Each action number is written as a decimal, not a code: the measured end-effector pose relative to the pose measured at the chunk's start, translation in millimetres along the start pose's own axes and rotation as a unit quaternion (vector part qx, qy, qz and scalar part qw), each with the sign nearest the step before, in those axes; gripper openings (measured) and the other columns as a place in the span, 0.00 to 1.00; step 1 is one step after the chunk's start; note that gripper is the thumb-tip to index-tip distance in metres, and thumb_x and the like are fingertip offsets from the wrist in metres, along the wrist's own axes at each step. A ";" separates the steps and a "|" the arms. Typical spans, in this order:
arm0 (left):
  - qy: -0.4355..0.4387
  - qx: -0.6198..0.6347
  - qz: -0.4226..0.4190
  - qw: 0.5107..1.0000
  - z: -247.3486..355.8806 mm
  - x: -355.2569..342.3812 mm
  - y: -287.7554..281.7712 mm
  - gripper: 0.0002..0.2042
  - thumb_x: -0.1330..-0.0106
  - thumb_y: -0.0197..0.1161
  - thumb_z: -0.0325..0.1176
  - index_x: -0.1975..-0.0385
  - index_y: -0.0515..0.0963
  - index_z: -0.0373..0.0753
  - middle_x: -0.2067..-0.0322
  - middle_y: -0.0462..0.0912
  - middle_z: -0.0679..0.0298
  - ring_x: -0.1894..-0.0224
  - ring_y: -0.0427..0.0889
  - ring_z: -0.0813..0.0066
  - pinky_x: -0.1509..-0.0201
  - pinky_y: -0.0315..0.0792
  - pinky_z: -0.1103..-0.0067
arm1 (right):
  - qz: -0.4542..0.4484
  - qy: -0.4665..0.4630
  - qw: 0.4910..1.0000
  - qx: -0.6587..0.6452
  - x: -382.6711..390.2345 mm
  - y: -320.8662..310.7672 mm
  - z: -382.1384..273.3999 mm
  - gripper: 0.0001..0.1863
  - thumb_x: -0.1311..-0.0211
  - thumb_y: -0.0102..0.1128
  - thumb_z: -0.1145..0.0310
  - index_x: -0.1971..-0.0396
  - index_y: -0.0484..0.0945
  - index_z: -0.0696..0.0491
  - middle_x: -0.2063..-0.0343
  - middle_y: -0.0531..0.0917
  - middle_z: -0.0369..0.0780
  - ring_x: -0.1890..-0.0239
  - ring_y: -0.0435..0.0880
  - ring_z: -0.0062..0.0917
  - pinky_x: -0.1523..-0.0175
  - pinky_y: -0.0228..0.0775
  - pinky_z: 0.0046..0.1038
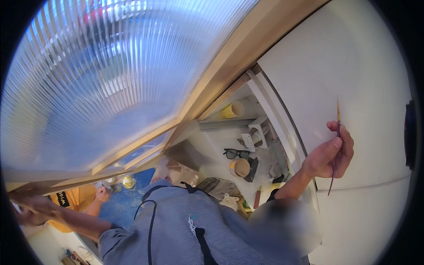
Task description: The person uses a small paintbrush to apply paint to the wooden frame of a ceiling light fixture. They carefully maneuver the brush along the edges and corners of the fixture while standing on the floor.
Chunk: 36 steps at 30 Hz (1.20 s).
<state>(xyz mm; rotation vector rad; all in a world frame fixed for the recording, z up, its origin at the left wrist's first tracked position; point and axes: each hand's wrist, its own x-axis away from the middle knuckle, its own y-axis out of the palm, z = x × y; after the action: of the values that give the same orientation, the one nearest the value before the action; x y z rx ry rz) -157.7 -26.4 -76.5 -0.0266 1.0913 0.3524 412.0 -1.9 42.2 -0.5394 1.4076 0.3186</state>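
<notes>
My right hand (332, 154) holds a thin paintbrush (338, 110) upright, bristles up, in front of the white panel on the right (362, 66). At the far left my left hand (33, 211) grips the edge of a wooden frame (108, 163); its fingertips are partly hidden. A large ribbed translucent panel (88, 88) sits in that frame and fills the upper left.
Below, a shelf holds a yellow cup (232, 110), sunglasses (237, 153), a tan cup (240, 168) and a white holder (257, 134). A person in an orange shirt (77, 198) is at lower left, a hand (102, 194) raised beside small metal objects over a blue surface (128, 205).
</notes>
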 end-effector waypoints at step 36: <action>-0.249 0.576 -0.326 0.707 467.1 162.7 41.8 0.05 0.31 0.60 0.29 0.60 0.77 0.36 0.86 0.68 0.70 0.84 0.58 0.88 0.82 0.51 0.83 | 0.016 -0.051 0.995 -0.082 -8.5 -7.1 6.2 0.12 0.39 0.49 0.79 0.58 0.74 0.69 0.70 0.79 0.52 0.76 0.81 0.38 0.73 0.76 0.33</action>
<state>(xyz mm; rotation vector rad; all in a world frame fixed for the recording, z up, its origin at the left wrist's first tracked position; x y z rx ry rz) 300.1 146.7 6.0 0.7523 0.5355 -0.9715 419.6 -3.7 52.2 -0.6269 1.2990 0.4832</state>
